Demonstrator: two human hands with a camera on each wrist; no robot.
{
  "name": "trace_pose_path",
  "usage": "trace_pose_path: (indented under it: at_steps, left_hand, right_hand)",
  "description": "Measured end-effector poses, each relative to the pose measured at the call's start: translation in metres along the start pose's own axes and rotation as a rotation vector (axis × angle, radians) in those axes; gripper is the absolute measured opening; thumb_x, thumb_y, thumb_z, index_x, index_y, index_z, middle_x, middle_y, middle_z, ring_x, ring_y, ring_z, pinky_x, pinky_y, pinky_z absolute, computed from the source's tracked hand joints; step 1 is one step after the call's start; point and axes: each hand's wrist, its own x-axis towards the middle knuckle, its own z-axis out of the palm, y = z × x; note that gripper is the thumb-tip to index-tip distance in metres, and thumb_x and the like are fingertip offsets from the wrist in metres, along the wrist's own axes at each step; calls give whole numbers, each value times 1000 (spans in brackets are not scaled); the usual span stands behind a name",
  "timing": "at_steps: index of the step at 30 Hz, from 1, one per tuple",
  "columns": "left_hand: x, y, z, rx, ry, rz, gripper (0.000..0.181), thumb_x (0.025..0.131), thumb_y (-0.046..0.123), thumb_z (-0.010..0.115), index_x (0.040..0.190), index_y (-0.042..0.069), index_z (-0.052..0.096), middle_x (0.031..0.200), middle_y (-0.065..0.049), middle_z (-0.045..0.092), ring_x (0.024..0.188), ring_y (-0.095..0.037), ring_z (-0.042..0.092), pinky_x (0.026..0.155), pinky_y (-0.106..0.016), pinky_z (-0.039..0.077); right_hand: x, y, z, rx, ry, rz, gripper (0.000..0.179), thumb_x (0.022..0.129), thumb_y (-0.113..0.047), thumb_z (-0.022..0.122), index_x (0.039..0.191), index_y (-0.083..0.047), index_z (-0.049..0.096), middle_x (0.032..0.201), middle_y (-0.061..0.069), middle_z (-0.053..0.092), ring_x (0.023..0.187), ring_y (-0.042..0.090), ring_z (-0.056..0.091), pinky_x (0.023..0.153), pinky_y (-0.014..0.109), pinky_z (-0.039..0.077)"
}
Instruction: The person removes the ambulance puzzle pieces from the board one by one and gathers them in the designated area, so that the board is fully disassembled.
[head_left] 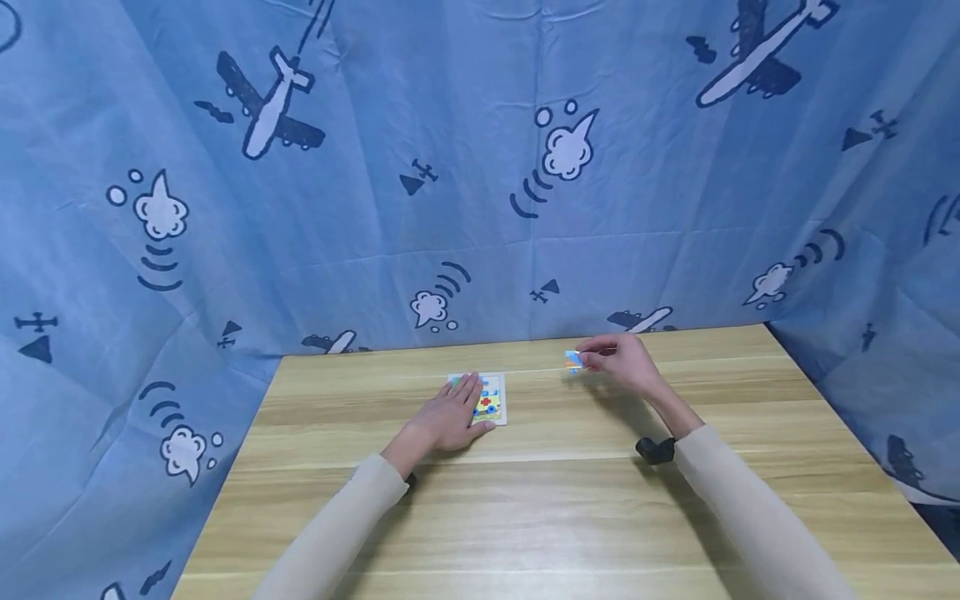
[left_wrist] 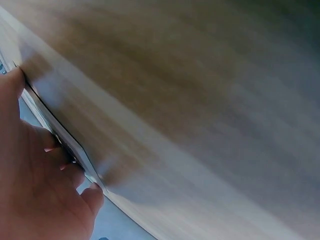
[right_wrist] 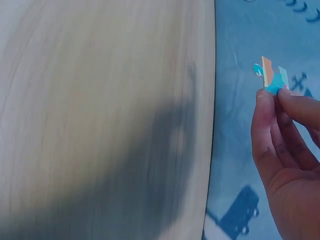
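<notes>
A small jigsaw puzzle point(head_left: 491, 398) in a pale frame, printed in yellow, blue and red, lies on the table. My left hand point(head_left: 450, 417) rests over its left part, fingers extended, hiding much of the picture. In the left wrist view, the thumb and little finger of the left hand point(left_wrist: 45, 170) lie along the frame's thin edge point(left_wrist: 75, 145). My right hand point(head_left: 622, 362) pinches a jigsaw piece point(right_wrist: 274, 77) between thumb and fingertip. That piece is blue and orange with a tab on one side, held up above the table to the puzzle's right.
The wood-grain table point(head_left: 525, 517) ends at a blue curtain point(head_left: 480, 167) printed with planes and clouds, which hangs behind and on both sides. A black wrist device point(head_left: 655, 451) is worn on my right wrist. Shadows of both arms fall on the tabletop.
</notes>
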Motion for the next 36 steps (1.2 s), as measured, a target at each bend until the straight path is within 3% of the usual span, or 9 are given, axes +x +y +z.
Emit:
trace_pose_path:
  at_steps: [3,8,11,19,26,36]
  left_hand:
    - [-1,-1,1,-3,8,5,87,109,65,31,169,6,11,179,-11,6,167,-26,9,137,-45,14]
    - [0,-2,3,-5,21,15,87,109,64,31,169,4,12,179,-12,7,167,-26,10,137,-46,16]
    - [1,-2,3,-2,13,10,87,109,64,31,169,5,11,179,-11,6,167,-26,9,137,-45,15]
    - [0,-3,4,-1,7,7,88,108,66,30,169,6,10,179,-10,4,168,-25,8,137,-45,15]
    - [1,-3,3,1,12,6,87,109,66,30,169,6,10,179,-10,4,168,-25,8,137,-44,14]
    - [-1,-2,3,-5,10,0,88,108,67,31,170,8,10,180,-8,4,168,-24,8,137,-44,14]
  right_hand:
    - [-3,8,-11,-11,12,12,23,99,-12,73,117,2,78,104,22,80,83,16,78,80,44,67]
    - [-6,24,-27,-79,21,18,23,99,-13,73,118,1,78,105,22,80,80,2,73,75,25,64]
    - [-9,31,-32,-87,2,37,26,99,-12,73,120,3,76,108,24,79,81,0,71,73,21,62]
    - [-11,48,-42,-42,-35,139,31,101,-11,70,126,8,71,109,25,78,83,12,76,74,26,65]
    - [-11,59,-48,-46,-64,162,30,103,-5,65,128,12,69,118,31,74,83,12,76,73,26,65]
    - [-11,65,-55,-79,-81,168,32,104,-7,64,127,13,68,116,31,75,83,13,76,72,26,65]
